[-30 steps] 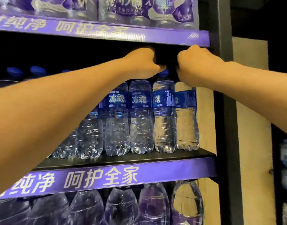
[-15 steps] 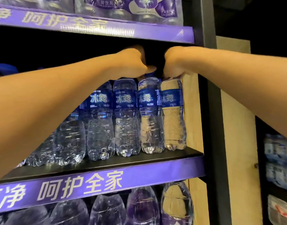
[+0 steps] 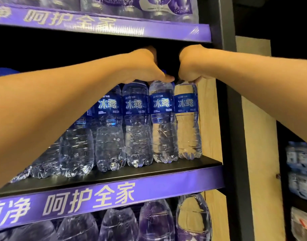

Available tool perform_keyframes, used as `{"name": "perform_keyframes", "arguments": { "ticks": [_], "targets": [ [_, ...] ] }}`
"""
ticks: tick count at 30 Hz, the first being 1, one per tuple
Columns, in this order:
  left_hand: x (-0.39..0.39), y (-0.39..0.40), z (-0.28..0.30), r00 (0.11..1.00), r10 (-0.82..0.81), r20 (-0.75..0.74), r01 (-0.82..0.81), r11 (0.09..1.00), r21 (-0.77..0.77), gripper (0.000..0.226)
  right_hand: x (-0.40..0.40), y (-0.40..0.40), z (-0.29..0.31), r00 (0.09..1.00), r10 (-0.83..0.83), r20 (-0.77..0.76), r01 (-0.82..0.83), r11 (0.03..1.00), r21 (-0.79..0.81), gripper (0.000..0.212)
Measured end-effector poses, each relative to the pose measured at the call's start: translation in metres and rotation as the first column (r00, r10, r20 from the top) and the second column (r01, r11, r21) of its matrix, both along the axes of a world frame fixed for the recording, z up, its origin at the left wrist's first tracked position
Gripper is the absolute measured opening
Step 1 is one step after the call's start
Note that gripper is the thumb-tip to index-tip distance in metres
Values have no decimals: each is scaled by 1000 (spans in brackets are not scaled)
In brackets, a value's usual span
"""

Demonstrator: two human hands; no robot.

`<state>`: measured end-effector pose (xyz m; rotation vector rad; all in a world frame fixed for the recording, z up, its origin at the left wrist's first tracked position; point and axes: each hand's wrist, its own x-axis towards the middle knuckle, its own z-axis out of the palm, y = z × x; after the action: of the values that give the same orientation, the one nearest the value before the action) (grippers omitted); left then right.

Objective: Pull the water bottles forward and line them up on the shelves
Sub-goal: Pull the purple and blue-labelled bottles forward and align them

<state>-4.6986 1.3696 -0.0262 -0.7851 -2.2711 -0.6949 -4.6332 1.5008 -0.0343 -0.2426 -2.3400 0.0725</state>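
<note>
Several clear water bottles with blue labels stand in a row on the middle shelf (image 3: 149,173), set back from its front edge. My left hand (image 3: 145,66) reaches over the row and grips the top of the second bottle from the right (image 3: 162,122). My right hand (image 3: 189,65) grips the top of the rightmost bottle (image 3: 187,122), which stands next to the wooden side panel. Both caps are hidden under my fingers. My left forearm covers the upper parts of the bottles further left (image 3: 76,150).
A purple strip with white characters (image 3: 114,195) fronts the shelf. Larger bottles (image 3: 156,221) fill the shelf below, wrapped packs (image 3: 137,7) the shelf above. A black upright (image 3: 236,136) and wooden panel (image 3: 258,153) close the right side. More bottles (image 3: 300,164) stand at far right.
Both hands stayed on the tops of the two right-hand bottles. Those bottles have come forward, roughly level with their neighbours. My view has shifted slightly right and closer.
</note>
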Motion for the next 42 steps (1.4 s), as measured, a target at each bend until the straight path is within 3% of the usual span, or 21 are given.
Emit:
{"name": "perform_keyframes", "arguments": {
  "ticks": [2,6,9,14,18,21,23,25,28,31,37,42],
  "targets": [
    [-2,4,-4,999,-20,-50,21,1000,17,66,1,2,2,997,74,17,-73,996,-41,4],
    [-6,11,-8,997,-22,-76,25,999,40,77,2,-2,2,984,123,130,-101,981,-168,34],
    [-6,10,-9,995,-47,-88,50,998,36,77,3,-2,1,978,147,147,-116,972,-203,39],
    [-5,1,-5,998,-36,-53,35,999,-21,57,4,-1,-2,970,199,138,-163,958,-238,37],
    [-9,-1,-1,1000,9,-19,-9,1000,-1,61,3,0,-1,988,144,59,-136,983,-121,22],
    [-10,4,-2,999,-4,-54,3,1000,-9,57,0,-1,-1,988,88,130,-70,989,-132,34],
    [-9,5,-3,997,13,-76,-15,1000,-15,54,-2,-1,-1,990,60,127,-47,994,-101,30],
    [-10,4,-3,997,18,-74,-20,999,-25,53,-1,0,-1,995,20,95,-22,1000,19,14],
    [-10,4,-6,995,10,-100,-14,999,-41,54,2,-5,-3,982,-149,120,120,968,220,8],
    [-3,0,-5,998,-16,-63,13,999,-36,50,-3,-7,-5,975,-205,84,171,938,302,19],
    [10,-24,-4,983,-101,-155,101,995,-6,31,-7,-8,-7,991,-127,-48,136,948,289,17],
    [20,-83,-6,978,-31,-205,8,994,-111,27,-10,-16,-9,975,99,-198,-38,955,293,26]
  ]
}}
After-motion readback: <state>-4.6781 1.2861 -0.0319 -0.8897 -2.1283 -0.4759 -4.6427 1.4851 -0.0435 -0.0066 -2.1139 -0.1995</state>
